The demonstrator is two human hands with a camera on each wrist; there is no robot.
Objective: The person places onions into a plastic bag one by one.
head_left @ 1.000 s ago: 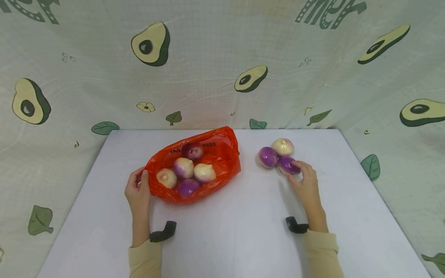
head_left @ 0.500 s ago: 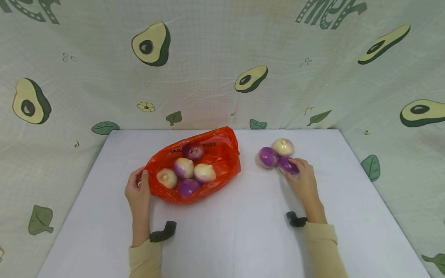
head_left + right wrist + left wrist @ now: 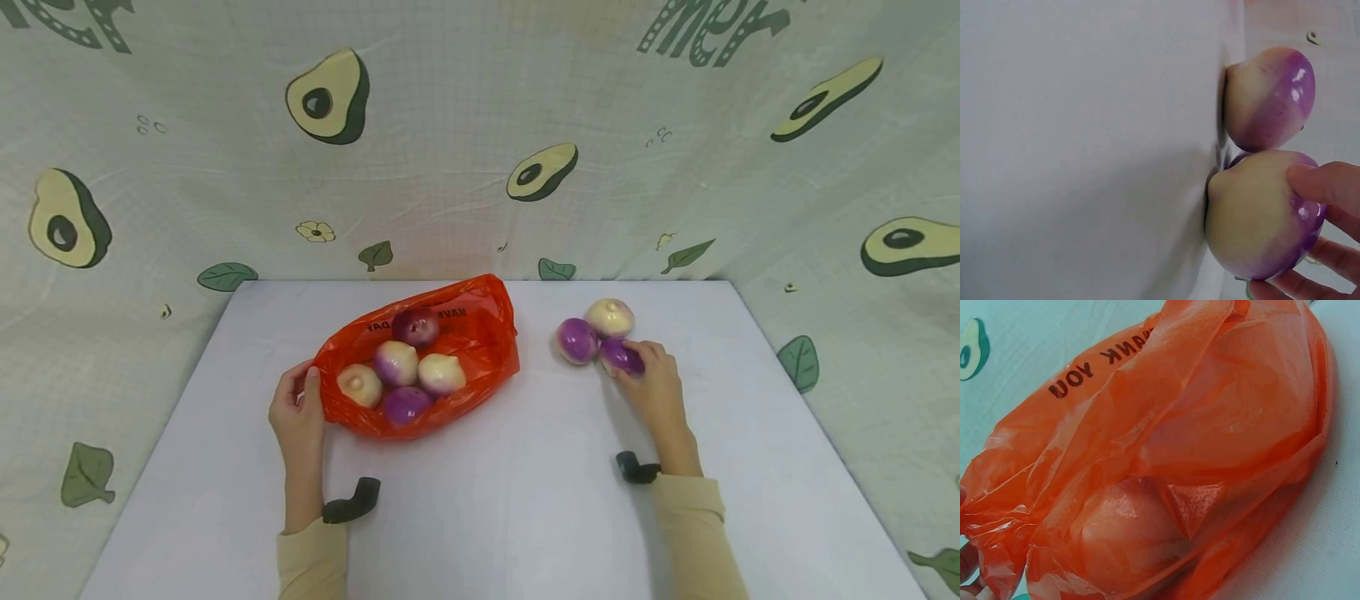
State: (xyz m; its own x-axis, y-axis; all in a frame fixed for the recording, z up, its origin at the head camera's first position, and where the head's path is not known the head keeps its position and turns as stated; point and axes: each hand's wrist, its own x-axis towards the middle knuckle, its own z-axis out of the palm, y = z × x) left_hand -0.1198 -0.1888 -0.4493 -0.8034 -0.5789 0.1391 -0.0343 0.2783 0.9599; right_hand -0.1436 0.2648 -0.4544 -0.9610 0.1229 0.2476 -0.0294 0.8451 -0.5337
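Right hand (image 3: pixel 658 387) grasped the front purple onion (image 3: pixel 617 355) on the table (image 3: pixel 555 483), right of the red bag (image 3: pixel 489 333), whose left end the left hand (image 3: pixel 298 408) pinched, long axis slanting far-right.

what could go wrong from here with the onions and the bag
The purple onion under the right hand is smooth and round, so it might slip from the fingers.
Lifting it could nudge the other purple onion or the pale onion close by.
The left hand holds only one end of the thin red bag, so the opening might sag.
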